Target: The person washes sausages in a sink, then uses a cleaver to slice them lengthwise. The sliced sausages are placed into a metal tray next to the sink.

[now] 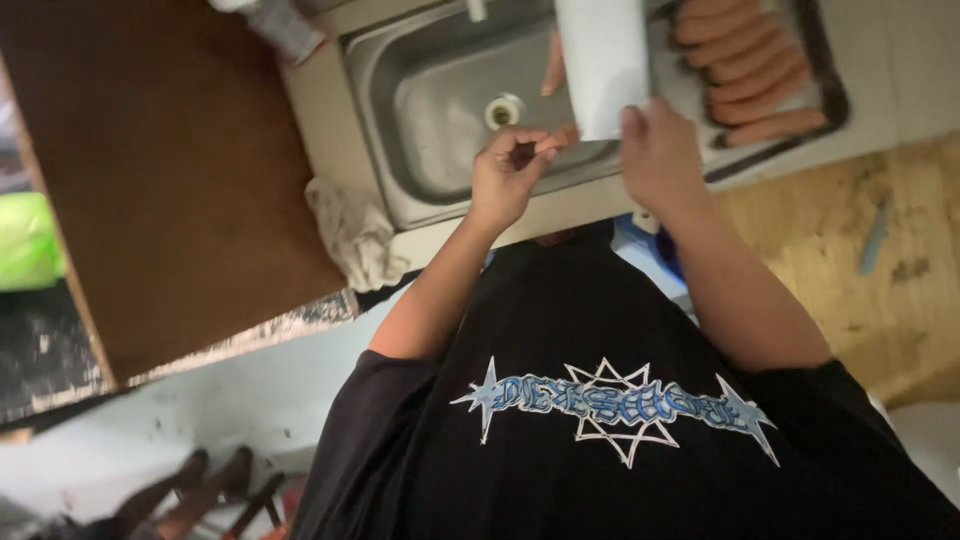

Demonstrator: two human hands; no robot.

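My left hand (508,172) is over the front edge of a steel sink (420,110), its fingers pinched on the end of a small orange-brown sausage (558,137). Just to its right, my right hand (660,160) grips the lower corner of a white sheet-like wrapper (600,60) that stands up over the basin. Another sausage (553,65) shows partly behind the wrapper's left edge. A dark tray (835,95) with several sausages in a row sits at the sink's right side. My black printed shirt fills the bottom of the view.
A crumpled pale cloth (352,232) hangs at the sink's front left corner. A brown board (170,170) covers the left. A bottle (282,25) lies at the top edge and something green (25,240) is far left. Worn wooden flooring (860,260) shows at the right.
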